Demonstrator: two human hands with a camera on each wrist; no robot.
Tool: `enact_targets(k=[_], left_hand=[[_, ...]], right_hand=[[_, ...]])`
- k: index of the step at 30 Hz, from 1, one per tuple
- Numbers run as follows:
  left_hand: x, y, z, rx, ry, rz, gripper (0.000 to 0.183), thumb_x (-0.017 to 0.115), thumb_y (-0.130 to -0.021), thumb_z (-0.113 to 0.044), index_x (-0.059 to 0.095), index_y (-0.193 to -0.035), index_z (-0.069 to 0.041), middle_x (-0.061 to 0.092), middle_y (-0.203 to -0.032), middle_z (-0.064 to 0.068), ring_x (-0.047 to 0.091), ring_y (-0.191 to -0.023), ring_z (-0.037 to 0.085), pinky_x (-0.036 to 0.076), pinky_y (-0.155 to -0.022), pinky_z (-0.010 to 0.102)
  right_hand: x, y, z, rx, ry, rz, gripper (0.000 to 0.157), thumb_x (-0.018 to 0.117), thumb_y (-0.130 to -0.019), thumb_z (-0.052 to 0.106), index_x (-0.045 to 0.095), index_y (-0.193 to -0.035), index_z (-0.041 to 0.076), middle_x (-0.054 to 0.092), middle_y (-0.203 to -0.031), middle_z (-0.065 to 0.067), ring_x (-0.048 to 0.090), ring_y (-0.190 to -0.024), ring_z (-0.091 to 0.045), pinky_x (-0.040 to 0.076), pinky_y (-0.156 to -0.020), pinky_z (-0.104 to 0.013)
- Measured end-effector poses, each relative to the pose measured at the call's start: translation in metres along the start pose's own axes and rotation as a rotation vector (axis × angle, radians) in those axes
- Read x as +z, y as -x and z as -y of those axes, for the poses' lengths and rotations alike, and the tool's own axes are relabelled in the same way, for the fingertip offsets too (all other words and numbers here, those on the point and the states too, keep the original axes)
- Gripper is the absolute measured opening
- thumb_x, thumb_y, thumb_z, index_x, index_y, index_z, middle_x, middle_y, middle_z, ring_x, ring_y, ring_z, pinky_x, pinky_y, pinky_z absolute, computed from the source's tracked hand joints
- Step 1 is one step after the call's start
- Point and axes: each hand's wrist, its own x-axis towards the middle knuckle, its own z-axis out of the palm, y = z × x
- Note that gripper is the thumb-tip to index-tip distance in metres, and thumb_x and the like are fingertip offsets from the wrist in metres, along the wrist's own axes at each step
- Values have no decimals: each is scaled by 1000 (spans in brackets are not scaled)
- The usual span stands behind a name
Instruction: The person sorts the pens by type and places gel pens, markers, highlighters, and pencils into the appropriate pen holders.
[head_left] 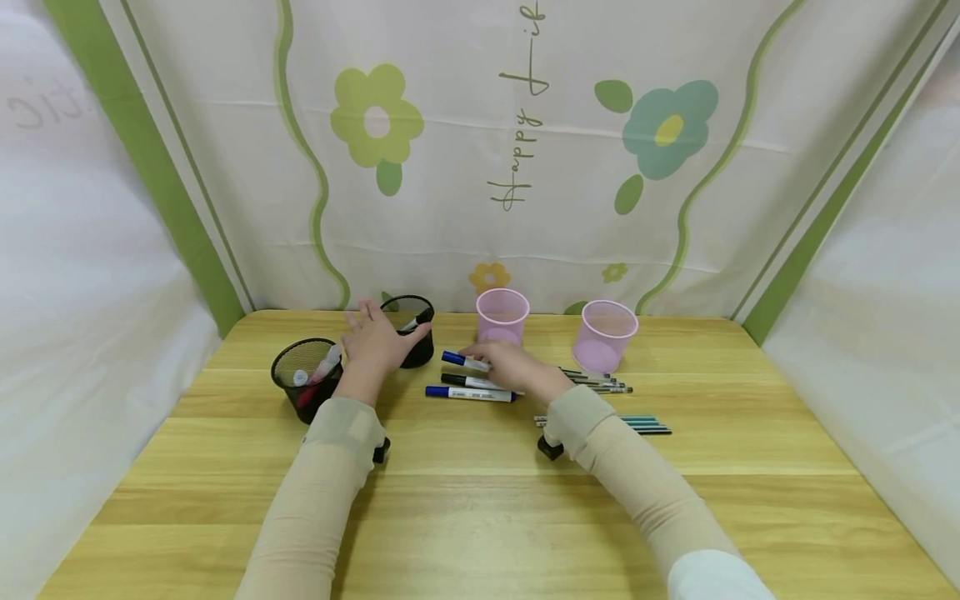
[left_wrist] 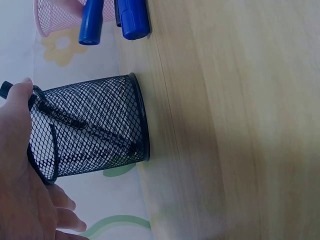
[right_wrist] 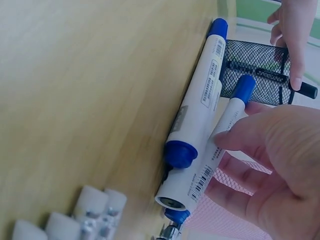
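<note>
My left hand (head_left: 373,340) grips the upper rim of a black mesh pen cup (left_wrist: 95,100), thumb on one side and fingers on the other. A black-capped marker (right_wrist: 270,75) stands slanted in that cup, its cap beside my thumb. With thumb and fingers, my right hand (head_left: 513,365) pinches a blue-capped whiteboard marker (right_wrist: 232,115), tilted with its cap toward the black cup. Just below it lie a black-capped marker (head_left: 453,379) and another blue-capped marker (head_left: 468,393), side by side on the table.
Another black mesh cup (head_left: 288,400) at the left holds several items, some red and clear. Two pink mesh cups (head_left: 486,332) stand at the back; the right one (head_left: 598,354) has dark pencils (head_left: 611,388) before it. Teal pencils (head_left: 641,422) lie nearer, partly behind my right forearm.
</note>
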Motion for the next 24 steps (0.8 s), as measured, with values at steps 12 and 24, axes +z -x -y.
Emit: enact_targets(k=[12,24], left_hand=[[0,0,-1,-2,-10,-4,124,42,-90,-84,-1,-160,9,-3,-167,30,-4,-150,55,15,-114,73],[0,1,-1,1,-4,3,123,43,-91,-82,-3,-160,9,-5,-166,30,-5,-149,55,15,-113,74]], right_hand=[[-5,13,2,-65,37,-49,62,58,-84,-23,61,-141,2,67,-130,-14,62,-120,-29,51,-102,-40],[-19,17,4,-53,-17,-86,58,63,-86,-18,61,-141,1,65,-135,-14,65,-113,-29,55,-92,-36]])
